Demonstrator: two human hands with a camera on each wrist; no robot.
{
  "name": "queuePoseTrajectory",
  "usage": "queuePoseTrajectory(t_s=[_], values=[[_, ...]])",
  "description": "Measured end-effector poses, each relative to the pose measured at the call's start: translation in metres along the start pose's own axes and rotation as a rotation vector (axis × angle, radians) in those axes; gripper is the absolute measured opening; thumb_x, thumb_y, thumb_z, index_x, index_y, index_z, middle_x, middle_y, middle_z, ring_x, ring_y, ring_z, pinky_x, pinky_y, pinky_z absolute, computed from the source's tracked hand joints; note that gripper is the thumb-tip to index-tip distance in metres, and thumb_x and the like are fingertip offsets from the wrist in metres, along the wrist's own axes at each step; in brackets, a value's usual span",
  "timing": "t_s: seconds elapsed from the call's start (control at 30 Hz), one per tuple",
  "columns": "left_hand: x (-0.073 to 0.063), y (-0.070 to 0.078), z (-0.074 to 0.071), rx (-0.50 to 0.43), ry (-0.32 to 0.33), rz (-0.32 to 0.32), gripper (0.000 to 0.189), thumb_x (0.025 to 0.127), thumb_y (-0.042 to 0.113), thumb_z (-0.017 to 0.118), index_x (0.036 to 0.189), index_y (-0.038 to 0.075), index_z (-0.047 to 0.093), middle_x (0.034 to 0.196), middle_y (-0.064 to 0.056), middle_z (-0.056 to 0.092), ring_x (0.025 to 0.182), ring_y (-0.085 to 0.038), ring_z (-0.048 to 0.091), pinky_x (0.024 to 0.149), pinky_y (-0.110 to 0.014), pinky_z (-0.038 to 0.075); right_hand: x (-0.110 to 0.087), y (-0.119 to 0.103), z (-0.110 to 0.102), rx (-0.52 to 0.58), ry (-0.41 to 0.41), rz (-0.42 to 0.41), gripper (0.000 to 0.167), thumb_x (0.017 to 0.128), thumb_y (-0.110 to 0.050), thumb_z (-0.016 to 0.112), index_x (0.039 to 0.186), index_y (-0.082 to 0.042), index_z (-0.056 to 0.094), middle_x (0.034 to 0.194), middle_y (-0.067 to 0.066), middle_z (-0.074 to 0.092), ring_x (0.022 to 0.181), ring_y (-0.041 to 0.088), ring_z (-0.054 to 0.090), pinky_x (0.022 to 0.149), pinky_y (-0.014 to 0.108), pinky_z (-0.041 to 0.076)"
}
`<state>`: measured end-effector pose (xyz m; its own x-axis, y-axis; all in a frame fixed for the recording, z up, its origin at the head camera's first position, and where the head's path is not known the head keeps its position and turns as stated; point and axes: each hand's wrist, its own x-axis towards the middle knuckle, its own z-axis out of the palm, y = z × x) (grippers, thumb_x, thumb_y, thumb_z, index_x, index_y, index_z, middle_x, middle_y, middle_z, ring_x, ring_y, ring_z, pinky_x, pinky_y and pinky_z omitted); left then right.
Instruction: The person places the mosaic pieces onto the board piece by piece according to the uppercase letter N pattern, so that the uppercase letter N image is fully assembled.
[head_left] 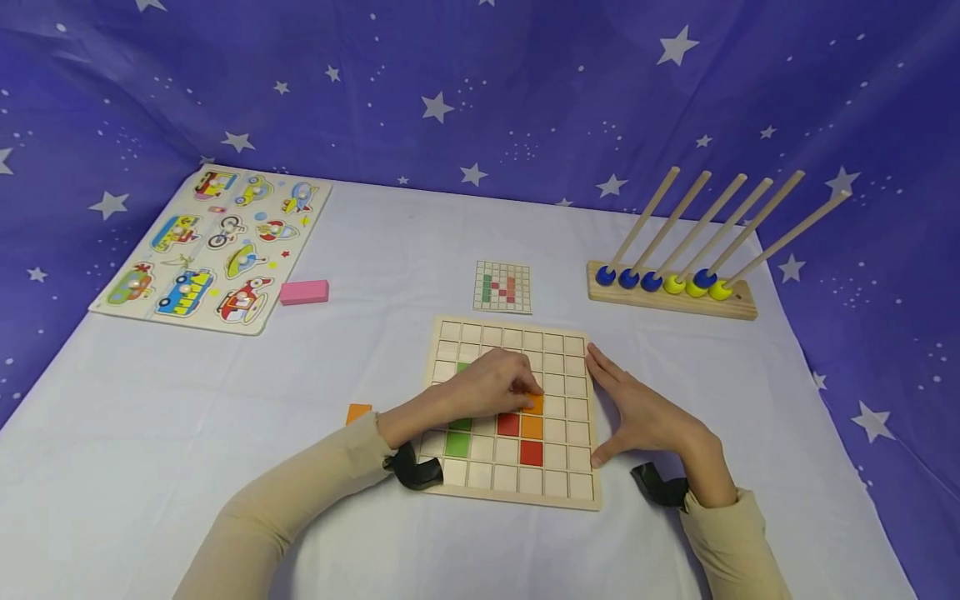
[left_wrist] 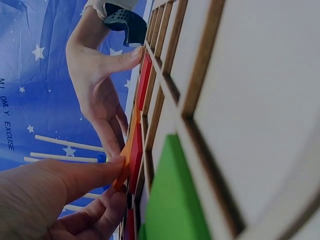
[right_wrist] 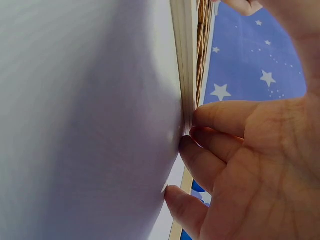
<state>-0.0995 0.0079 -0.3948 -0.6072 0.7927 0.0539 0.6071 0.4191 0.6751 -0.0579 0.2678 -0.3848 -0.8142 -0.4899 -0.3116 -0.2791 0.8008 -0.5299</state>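
My left hand (head_left: 487,385) is over the middle of a wooden grid board (head_left: 506,477), pinching an orange square tile (head_left: 535,405) between thumb and fingers at one of the cells. In the left wrist view that orange tile (left_wrist: 124,165) is tilted against the board. Just below it another orange tile (head_left: 532,427) lies in its cell, with red tiles (head_left: 531,453) beside and below. Green tiles (head_left: 457,444) fill cells on the left, some covered by my hand. My right hand (head_left: 651,414) touches the board's right edge with thumb and fingertips, its fingers extended.
A small pattern card (head_left: 502,287) lies behind the board. A loose orange tile (head_left: 358,412) is partly behind my left sleeve. Further left are a pink block (head_left: 304,292) and a vehicle puzzle board (head_left: 273,275). A peg stand (head_left: 675,304) with blue and yellow beads stands back right.
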Motion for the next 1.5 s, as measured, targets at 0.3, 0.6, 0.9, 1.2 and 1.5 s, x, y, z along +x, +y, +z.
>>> queuePoseTrajectory(t_s=[0.3,0.6,0.9,1.2,1.5], values=[[0.001,0.001,0.003,0.016,0.040,0.000,0.014,0.083,0.011,0.074,0.096,0.008,0.077,0.089,-0.003,0.070,0.073,-0.009,0.062,0.064,-0.014,0.045,-0.001,-0.001,0.000,-0.011,0.010,-0.011,0.142,0.049,-0.054,0.090,0.151,0.005,0.011,0.161,0.018,0.000,0.146,0.044,0.011,0.112,0.058,0.023],[0.001,0.001,0.003,0.044,0.072,0.007,0.008,0.081,0.013,0.076,0.088,0.010,0.079,0.084,0.000,0.071,0.073,-0.009,0.063,0.064,-0.015,0.045,-0.001,-0.001,0.000,-0.009,0.012,-0.011,0.141,0.049,-0.053,0.090,0.151,0.006,0.011,0.161,0.018,0.000,0.146,0.044,0.011,0.111,0.059,0.023],[-0.003,-0.002,0.001,0.030,0.085,-0.039,0.005,0.082,0.013,0.075,0.086,0.011,0.078,0.080,0.001,0.067,0.070,-0.007,0.057,0.064,-0.017,0.044,0.000,0.000,0.001,-0.004,0.011,-0.003,0.142,0.048,-0.053,0.090,0.151,0.005,0.011,0.161,0.018,0.000,0.146,0.043,0.010,0.112,0.058,0.023],[-0.025,-0.007,-0.025,-0.004,0.127,-0.113,0.012,0.083,0.015,0.073,0.093,0.009,0.077,0.089,-0.001,0.073,0.077,-0.009,0.063,0.069,-0.020,0.049,-0.001,-0.001,0.001,-0.005,0.016,-0.013,0.141,0.049,-0.053,0.090,0.151,0.006,0.011,0.161,0.018,0.000,0.146,0.044,0.010,0.111,0.059,0.022],[-0.073,-0.030,-0.065,-0.112,0.103,-0.239,0.020,0.078,0.022,0.080,0.093,0.010,0.077,0.086,0.003,0.073,0.077,-0.007,0.062,0.073,-0.025,0.049,-0.002,-0.003,0.000,-0.003,0.010,-0.005,0.141,0.049,-0.051,0.090,0.151,0.006,0.012,0.161,0.019,0.000,0.145,0.045,0.010,0.111,0.060,0.022]])
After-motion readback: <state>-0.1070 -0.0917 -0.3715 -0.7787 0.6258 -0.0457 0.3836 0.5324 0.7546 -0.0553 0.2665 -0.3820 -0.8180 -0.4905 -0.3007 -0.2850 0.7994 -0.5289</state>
